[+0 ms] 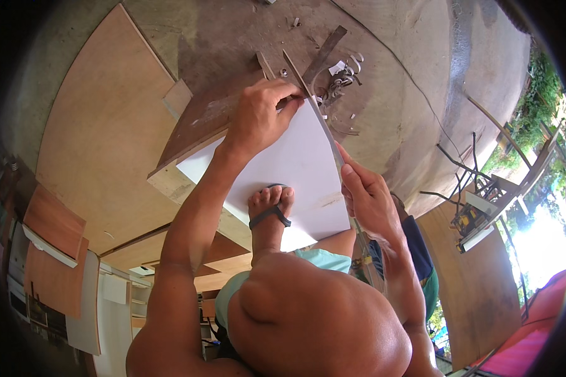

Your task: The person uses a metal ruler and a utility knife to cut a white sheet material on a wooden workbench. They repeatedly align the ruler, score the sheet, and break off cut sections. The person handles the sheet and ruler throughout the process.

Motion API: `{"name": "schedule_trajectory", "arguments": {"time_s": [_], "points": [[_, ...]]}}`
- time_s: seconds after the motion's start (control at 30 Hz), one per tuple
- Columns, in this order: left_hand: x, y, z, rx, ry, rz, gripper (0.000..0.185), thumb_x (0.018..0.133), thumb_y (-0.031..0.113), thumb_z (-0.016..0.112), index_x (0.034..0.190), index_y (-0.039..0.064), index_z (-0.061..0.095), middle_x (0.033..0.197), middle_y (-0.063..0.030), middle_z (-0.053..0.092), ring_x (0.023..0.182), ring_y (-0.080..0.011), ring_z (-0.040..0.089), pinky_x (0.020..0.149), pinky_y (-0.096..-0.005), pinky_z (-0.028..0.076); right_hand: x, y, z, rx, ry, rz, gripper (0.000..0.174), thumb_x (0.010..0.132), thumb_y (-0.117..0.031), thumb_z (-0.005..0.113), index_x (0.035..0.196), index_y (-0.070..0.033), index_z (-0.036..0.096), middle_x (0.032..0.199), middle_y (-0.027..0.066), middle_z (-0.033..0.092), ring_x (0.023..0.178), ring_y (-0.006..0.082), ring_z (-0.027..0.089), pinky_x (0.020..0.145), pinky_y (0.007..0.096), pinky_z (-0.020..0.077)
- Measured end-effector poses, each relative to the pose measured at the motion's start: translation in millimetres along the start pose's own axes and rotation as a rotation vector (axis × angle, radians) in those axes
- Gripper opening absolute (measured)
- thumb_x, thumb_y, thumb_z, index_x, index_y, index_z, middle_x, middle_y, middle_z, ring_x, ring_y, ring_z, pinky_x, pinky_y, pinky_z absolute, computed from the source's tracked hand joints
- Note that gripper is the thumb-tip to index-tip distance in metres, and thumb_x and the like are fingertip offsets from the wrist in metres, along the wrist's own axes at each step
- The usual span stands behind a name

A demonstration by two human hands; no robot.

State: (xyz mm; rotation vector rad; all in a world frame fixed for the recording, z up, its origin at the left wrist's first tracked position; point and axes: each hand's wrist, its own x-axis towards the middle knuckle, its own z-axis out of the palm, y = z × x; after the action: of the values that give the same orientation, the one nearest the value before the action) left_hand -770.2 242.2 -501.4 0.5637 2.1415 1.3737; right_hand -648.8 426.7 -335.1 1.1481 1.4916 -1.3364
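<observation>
A white-faced board (pixel 297 165) lies across a brown wooden piece with a pale edge, and my sandalled foot (pixel 270 200) rests on top of it. Along the board's right edge runs a long, thin dark strip or blade (pixel 318 110); which of the two it is, I cannot tell. My left hand (pixel 269 110) pinches at the board's far corner, beside the strip, its fingertips together. Lower down the same edge, my right hand (pixel 370 195) is closed around the strip's near end, thumb on top.
Large plywood sheets (pixel 108 132) lie at the left. Curled offcuts (pixel 342 80) and a dark flat strip (pixel 328 52) litter the concrete floor. A dark cable (pixel 396 59) crosses it. A stand with a yellow power tool (pixel 464 221) is at the right, near a person's dark sleeve (pixel 417 245).
</observation>
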Motion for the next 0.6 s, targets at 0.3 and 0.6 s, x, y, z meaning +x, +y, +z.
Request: {"name": "schedule_trajectory", "arguments": {"time_s": [0.3,0.6], "points": [[4.1,1.3,-1.0,-0.274,-0.075,-0.361,0.027,0.099,0.027,0.080,0.096,0.000,0.077,0.089,-0.0131,0.078,0.086,-0.0257,0.076,0.079,-0.0396,0.058,1.6,4.3,2.6,-0.023,0.025,-0.033,0.049,0.119,-0.026,0.050,0.167,-0.015,0.053,0.075,-0.0052,0.031,0.071,0.0067,0.033,0.065,0.0261,0.0342],[27.5,-28.9,17.3,-0.506,-0.127,-0.682,0.067,0.110,0.062,0.056,0.087,0.001,0.073,0.080,-0.0093,0.072,0.078,-0.0199,0.067,0.075,-0.0370,0.052,1.9,7.0,5.6,-0.077,0.059,-0.071,0.049,0.118,-0.028,0.052,0.165,-0.014,0.055,0.075,-0.0035,0.030,0.070,0.0081,0.034,0.065,0.0274,0.0369]]}}
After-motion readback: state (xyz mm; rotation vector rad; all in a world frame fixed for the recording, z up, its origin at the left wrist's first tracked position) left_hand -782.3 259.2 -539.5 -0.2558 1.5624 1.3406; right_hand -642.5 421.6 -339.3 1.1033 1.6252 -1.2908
